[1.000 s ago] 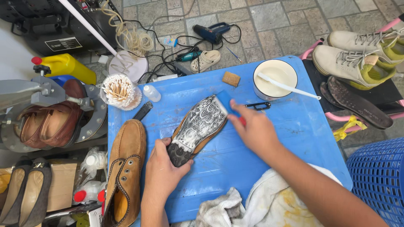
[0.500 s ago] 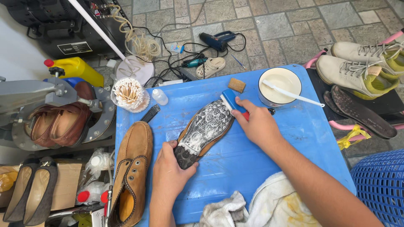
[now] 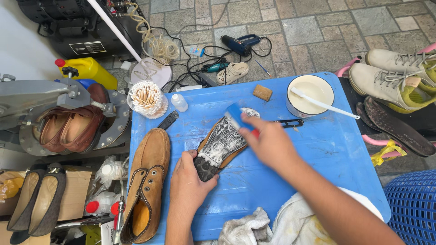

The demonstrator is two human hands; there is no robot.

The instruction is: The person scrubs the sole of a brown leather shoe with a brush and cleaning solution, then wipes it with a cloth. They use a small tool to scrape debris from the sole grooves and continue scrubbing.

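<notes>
Blue table (image 3: 318,149): left hand (image 3: 190,181) grips upturned shoe (image 3: 220,143) heel; right hand (image 3: 268,140) clutches blue brush (image 3: 238,115).

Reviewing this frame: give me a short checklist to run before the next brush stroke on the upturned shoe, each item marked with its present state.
1. Left hand pins the heel of the upturned shoe on the blue table: ok.
2. Right hand grips the blue brush: ok.
3. Brush on the sole near the toe: ok, though blurred.
4. Sole covered in foam: ok at toe and middle; the heel looks dark.
5. White bowl with its white stick beside the right hand: ok.
6. Second brown shoe lies apart from the stroke path: ok.
</notes>
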